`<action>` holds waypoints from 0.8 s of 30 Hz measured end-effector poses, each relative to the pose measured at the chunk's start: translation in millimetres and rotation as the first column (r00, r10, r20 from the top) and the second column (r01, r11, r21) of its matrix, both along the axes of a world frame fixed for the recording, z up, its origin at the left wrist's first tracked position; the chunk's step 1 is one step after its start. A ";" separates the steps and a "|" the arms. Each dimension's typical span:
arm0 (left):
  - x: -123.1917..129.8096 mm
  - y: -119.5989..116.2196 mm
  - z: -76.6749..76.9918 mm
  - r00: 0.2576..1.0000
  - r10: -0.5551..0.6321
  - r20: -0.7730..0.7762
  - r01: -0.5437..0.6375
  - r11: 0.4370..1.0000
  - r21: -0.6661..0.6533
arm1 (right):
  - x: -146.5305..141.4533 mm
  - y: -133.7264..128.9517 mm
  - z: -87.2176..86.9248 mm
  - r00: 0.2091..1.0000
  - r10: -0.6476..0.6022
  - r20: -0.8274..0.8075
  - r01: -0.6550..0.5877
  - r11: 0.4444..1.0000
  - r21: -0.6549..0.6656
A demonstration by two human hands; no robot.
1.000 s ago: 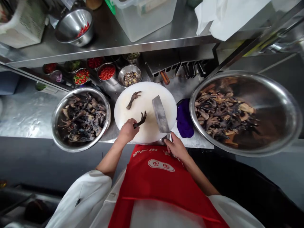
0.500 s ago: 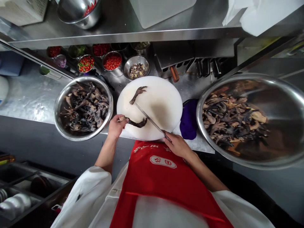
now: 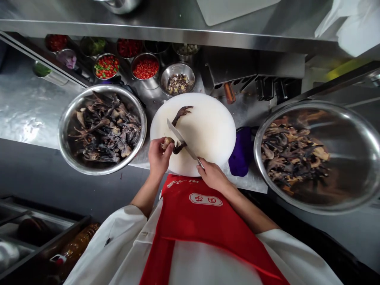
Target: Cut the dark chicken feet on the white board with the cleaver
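Between the fingertips and thumb of my left hand (image 3: 159,157) is the pale end of a dark chicken foot (image 3: 168,142), held over the left part of the round white cutting board (image 3: 208,130). Its dark toes show beside the blade. My right hand (image 3: 212,174) is closed round the handle of a knife (image 3: 184,141), whose blade points up and left across the board. The handle is mostly hidden in the palm. Another dark chicken foot (image 3: 180,114) lies on the board beyond the blade tip.
A steel bowl (image 3: 61,138) heaped with dark chicken feet stands left; a larger basin (image 3: 360,158) with more stands right. A purple cloth (image 3: 240,152) lies beside the board. Bowls of chopped red chili (image 3: 145,69) and a knife rack (image 3: 234,71) line the back under a steel shelf (image 3: 166,35).
My left hand has moved right with the chicken foot, bringing it against or near the blade. The knife is turned so more of its flat side shows. The view has shifted slightly.
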State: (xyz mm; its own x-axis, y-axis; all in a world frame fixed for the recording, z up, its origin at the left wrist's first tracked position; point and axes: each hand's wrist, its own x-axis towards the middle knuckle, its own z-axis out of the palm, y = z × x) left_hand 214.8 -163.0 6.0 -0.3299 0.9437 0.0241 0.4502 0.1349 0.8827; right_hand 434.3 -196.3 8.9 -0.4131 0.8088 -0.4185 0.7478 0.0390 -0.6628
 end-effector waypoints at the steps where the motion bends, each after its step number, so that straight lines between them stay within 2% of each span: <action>1: 0.4 -0.8 -1.3 1.000 0.002 0.010 -0.003 1.000 0.016 | -2.0 2.8 4.4 1.000 -0.019 0.008 0.019 1.000 -0.004; 3: 0.9 -2.2 -0.9 0.999 0.023 0.036 -0.024 0.999 0.022 | -6.2 9.2 18.9 0.999 -0.053 -0.002 0.053 0.998 0.016; 6: 0.1 -4.1 4.0 0.995 0.065 0.073 -0.064 0.998 -0.012 | -15.1 19.0 43.7 0.995 -0.093 -0.039 0.097 0.986 0.132; 8: -0.9 -5.4 7.5 0.995 0.083 0.053 -0.082 0.997 -0.014 | -22.2 22.9 50.6 0.994 -0.101 -0.035 0.107 0.972 0.210; 10: -1.1 -6.9 9.5 0.996 0.083 0.017 -0.083 0.996 0.013 | -28.2 23.5 44.1 0.998 -0.061 0.019 0.056 0.975 0.216; 13: 2.0 -9.0 8.8 0.999 0.050 0.020 -0.051 0.997 0.064 | -32.8 20.5 17.5 0.979 0.094 0.179 -0.110 0.991 0.082; 15: 6.8 -9.6 6.4 0.999 0.007 0.038 -0.011 0.996 0.092 | -33.3 18.7 0.8 0.953 0.160 0.258 -0.171 0.985 0.020; 17: 12.4 -9.2 3.1 0.998 -0.027 0.060 0.020 0.994 0.110 | -33.0 18.2 -8.5 0.941 0.173 0.290 -0.186 0.982 0.016; 20: 16.7 -6.4 -2.3 0.992 -0.040 0.117 0.025 0.992 0.126 | -31.6 18.8 -11.3 0.943 0.166 0.289 -0.182 0.983 0.028; 22: 13.1 -3.3 -5.9 0.987 0.003 0.161 -0.025 0.991 0.131 | -29.3 18.6 -11.8 0.954 0.146 0.263 -0.162 0.986 0.040; 24: 4.0 0.3 -9.5 0.970 0.101 0.219 -0.126 0.987 0.100 | -25.1 17.6 -13.6 0.973 0.094 0.210 -0.107 0.993 0.049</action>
